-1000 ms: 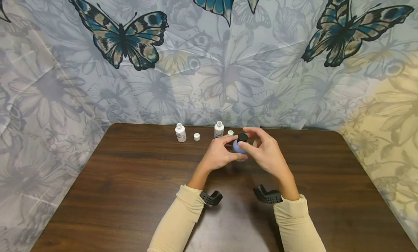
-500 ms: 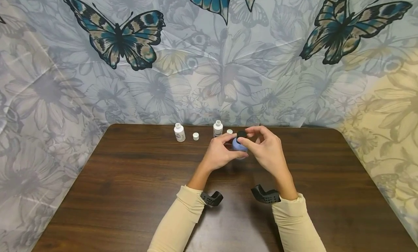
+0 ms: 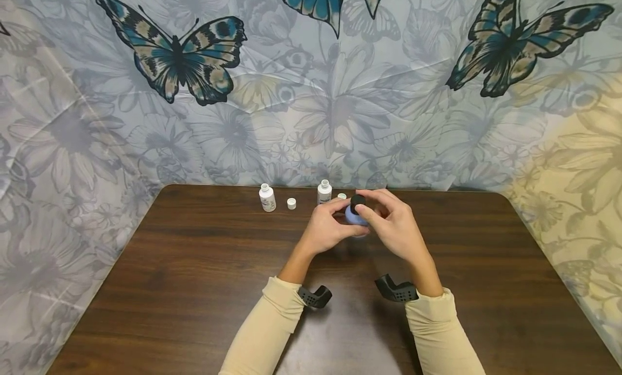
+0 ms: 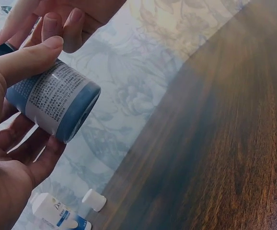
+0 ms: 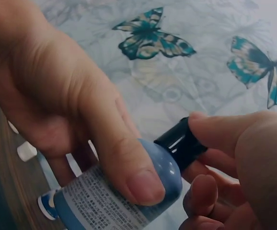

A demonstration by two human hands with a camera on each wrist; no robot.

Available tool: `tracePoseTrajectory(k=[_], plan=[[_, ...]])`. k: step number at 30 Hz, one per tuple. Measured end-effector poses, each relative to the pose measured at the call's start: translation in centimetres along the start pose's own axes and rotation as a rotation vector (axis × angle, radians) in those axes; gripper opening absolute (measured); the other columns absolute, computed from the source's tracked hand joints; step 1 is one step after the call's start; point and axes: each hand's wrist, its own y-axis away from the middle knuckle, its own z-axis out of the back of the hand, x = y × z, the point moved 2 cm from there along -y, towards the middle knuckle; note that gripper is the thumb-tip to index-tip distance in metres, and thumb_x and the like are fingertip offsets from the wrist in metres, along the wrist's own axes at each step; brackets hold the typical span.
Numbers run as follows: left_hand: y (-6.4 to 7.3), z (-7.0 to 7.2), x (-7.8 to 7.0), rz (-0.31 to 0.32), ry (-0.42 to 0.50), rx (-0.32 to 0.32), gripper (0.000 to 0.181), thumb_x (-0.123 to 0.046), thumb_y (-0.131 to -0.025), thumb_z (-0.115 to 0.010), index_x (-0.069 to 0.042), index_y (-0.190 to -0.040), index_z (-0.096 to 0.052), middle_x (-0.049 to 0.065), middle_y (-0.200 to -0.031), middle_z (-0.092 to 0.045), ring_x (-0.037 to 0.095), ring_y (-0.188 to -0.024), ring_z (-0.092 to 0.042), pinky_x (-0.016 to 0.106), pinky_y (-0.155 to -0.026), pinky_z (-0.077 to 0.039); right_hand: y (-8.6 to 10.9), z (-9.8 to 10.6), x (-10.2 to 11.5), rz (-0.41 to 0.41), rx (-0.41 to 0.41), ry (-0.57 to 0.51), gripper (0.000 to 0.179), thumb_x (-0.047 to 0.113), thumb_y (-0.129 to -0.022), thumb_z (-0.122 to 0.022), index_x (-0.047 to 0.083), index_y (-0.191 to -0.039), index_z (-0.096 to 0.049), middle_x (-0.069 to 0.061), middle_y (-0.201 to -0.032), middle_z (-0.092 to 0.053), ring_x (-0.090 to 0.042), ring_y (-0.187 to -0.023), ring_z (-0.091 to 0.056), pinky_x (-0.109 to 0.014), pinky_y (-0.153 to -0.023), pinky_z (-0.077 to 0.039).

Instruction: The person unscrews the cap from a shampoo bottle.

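Observation:
In the head view, both hands are raised together over the far half of the table. A blue bottle with a printed label (image 4: 50, 98) lies in my left hand (image 3: 324, 227), the thumb on one side and the fingers on the other. On its neck sits a black cap (image 5: 180, 143). My right hand (image 3: 397, 224) pinches that cap between thumb and fingers. From the right wrist, the bottle appears tilted, cap toward the right hand.
Along the far edge of the dark wooden table (image 3: 194, 278) stand two uncapped white bottles, one at left (image 3: 268, 198) and one behind my left hand (image 3: 324, 190). A white cap (image 3: 291, 203) lies beside the first, another white cap (image 3: 342, 196) beside the second. A butterfly-patterned cloth (image 3: 330, 94) hangs behind.
My right fingers have shifted around the black cap, loosening and closing on it again. The left hand keeps its hold on the bottle, which stays nearly in place.

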Motion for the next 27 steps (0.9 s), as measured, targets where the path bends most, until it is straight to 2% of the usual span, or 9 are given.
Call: tracePoseTrajectory(k=[7, 11, 15, 18, 21, 27], plan=[[0.1, -0.2, 0.19, -0.008, -0.006, 0.009, 0.049, -0.016, -0.078, -0.09, -0.011, -0.123, -0.073, 0.008, -0.11, -0.069, 0.008, -0.097, -0.069, 0.026, -0.091, -0.061, 0.03, -0.39, -0.39, -0.01, -0.007, -0.014, 0.037, 0.02, -0.092, -0.077, 0.017, -0.128, -0.07, -0.002, -0.092, -0.057, -0.01, -0.057, -0.044, -0.021, -0.048, -0.038], [0.1, -0.28, 0.19, -0.008, 0.003, 0.002, 0.049, -0.015, -0.077, -0.09, -0.011, -0.122, -0.073, 0.009, -0.108, -0.068, 0.009, -0.095, -0.069, 0.026, -0.09, -0.061, 0.09, -0.33, -0.33, -0.034, -0.02, -0.002, 0.042, 0.023, -0.091, -0.079, 0.017, -0.132, -0.067, -0.007, -0.104, -0.063, -0.01, -0.057, -0.046, -0.022, -0.048, -0.04], [0.11, -0.31, 0.21, 0.004, 0.004, -0.012, 0.057, -0.015, -0.076, -0.091, -0.007, -0.129, -0.07, 0.011, -0.113, -0.069, 0.013, -0.096, -0.07, 0.03, -0.09, -0.062, 0.1, -0.14, -0.17, -0.07, -0.079, 0.048, 0.044, 0.027, -0.088, -0.082, 0.014, -0.128, -0.067, -0.009, -0.115, -0.066, -0.013, -0.058, -0.048, -0.022, -0.05, -0.041], [0.14, -0.32, 0.23, 0.013, 0.0, -0.016, 0.061, -0.016, -0.075, -0.092, -0.006, -0.131, -0.069, 0.011, -0.117, -0.069, 0.015, -0.097, -0.07, 0.036, -0.091, -0.062, 0.13, -0.11, -0.08, -0.099, -0.131, 0.094, 0.042, 0.029, -0.085, -0.085, 0.013, -0.12, -0.069, -0.007, -0.106, -0.067, -0.016, -0.061, -0.05, -0.022, -0.053, -0.041], [0.15, -0.34, 0.3, 0.007, -0.018, -0.011, 0.056, -0.017, -0.075, -0.092, -0.008, -0.126, -0.071, 0.01, -0.113, -0.069, 0.013, -0.097, -0.068, 0.039, -0.092, -0.061, 0.17, -0.17, -0.07, -0.114, -0.159, 0.102, 0.038, 0.029, -0.083, -0.086, 0.012, -0.112, -0.069, -0.004, -0.097, -0.067, -0.016, -0.063, -0.051, -0.022, -0.053, -0.041], [0.07, -0.31, 0.27, -0.013, -0.038, -0.017, 0.055, -0.017, -0.074, -0.093, -0.008, -0.125, -0.072, 0.009, -0.112, -0.07, 0.009, -0.098, -0.066, 0.037, -0.093, -0.061, 0.18, -0.23, 0.01, -0.071, -0.123, 0.054, 0.029, 0.024, -0.089, -0.081, 0.012, -0.114, -0.072, -0.001, -0.096, -0.064, -0.011, -0.057, -0.047, -0.023, -0.049, -0.039]])
